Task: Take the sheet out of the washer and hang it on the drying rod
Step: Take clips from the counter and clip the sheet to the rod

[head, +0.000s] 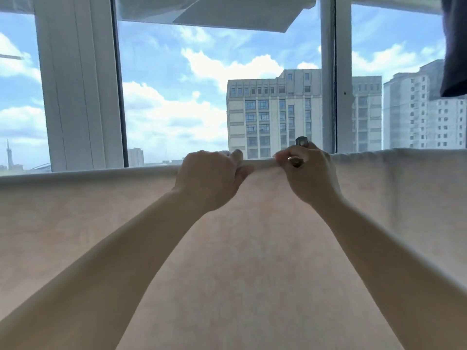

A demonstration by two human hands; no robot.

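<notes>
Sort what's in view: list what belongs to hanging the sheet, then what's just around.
Job:
sheet, draped over a mostly hidden rod
left hand, gripping its top edge
right hand, gripping its top edge

Just around:
window frame
dark cloth

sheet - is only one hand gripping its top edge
No, both the left hand and right hand grip the sheet along its top edge.
</notes>
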